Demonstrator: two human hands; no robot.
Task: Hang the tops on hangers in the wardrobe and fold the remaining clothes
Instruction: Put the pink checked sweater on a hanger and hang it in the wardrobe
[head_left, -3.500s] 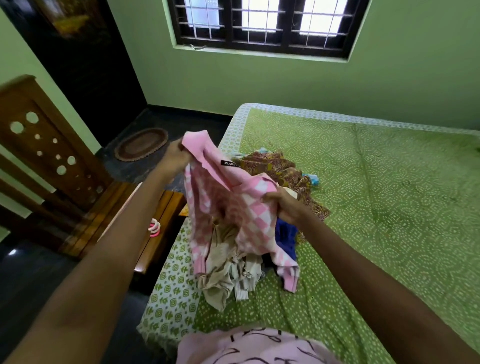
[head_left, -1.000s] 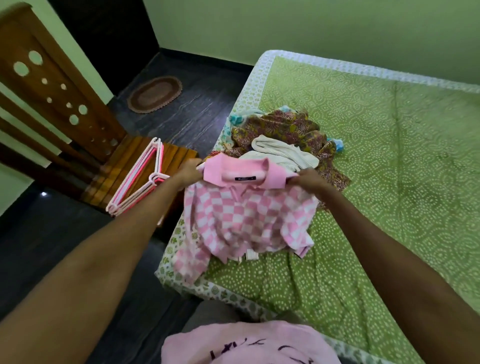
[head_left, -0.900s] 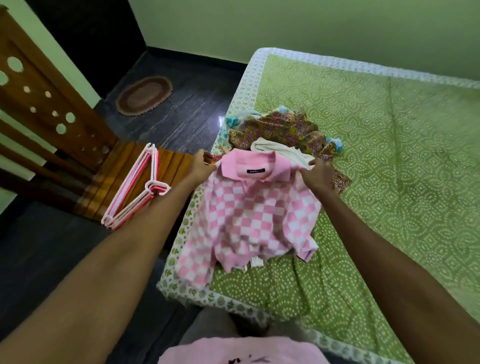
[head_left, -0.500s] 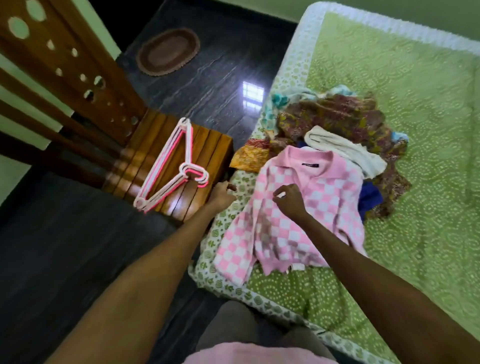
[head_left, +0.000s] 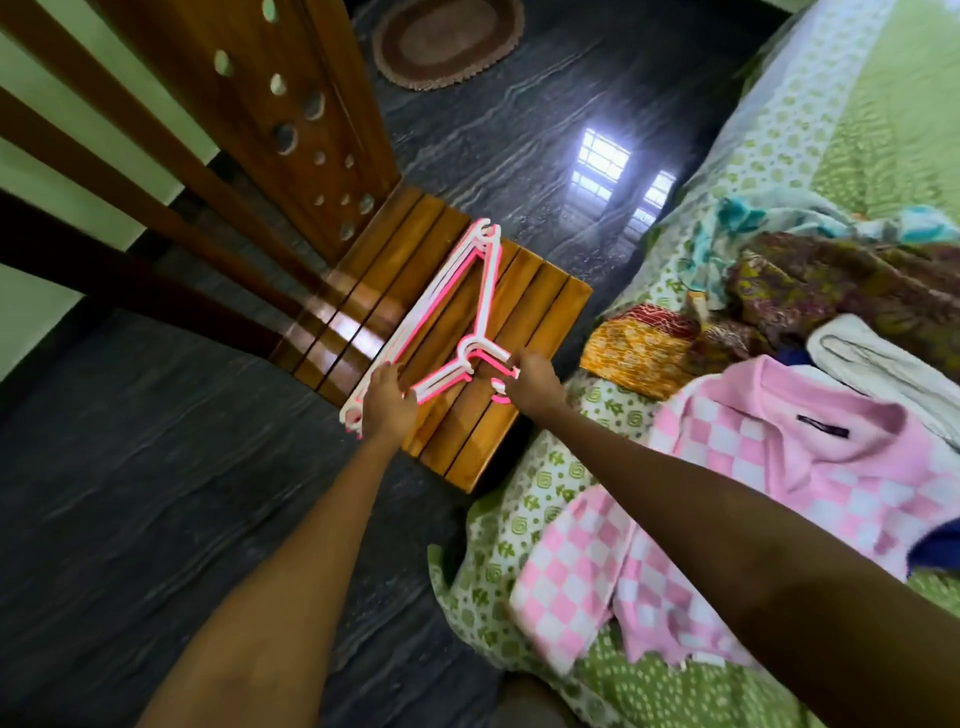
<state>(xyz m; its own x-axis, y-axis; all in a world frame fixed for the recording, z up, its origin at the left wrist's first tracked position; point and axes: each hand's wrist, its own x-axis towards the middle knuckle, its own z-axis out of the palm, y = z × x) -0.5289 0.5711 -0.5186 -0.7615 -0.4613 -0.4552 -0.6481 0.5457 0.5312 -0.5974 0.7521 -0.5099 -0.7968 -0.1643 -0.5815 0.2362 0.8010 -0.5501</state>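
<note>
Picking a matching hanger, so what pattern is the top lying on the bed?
The top is pink-and-white checked with a plain pink collar, seen in the head view.

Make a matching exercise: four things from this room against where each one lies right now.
Things:
1. stack of pink-and-white hangers
2. pink checked polo shirt
3. brown oval mat
4. folded cream garment

Places:
A. on the dark floor, beyond the chair
B. spread flat near the bed's edge
C. on the wooden chair seat
D. on the clothes pile, past the shirt's collar

Pairs: 1-C, 2-B, 3-A, 4-D
</note>
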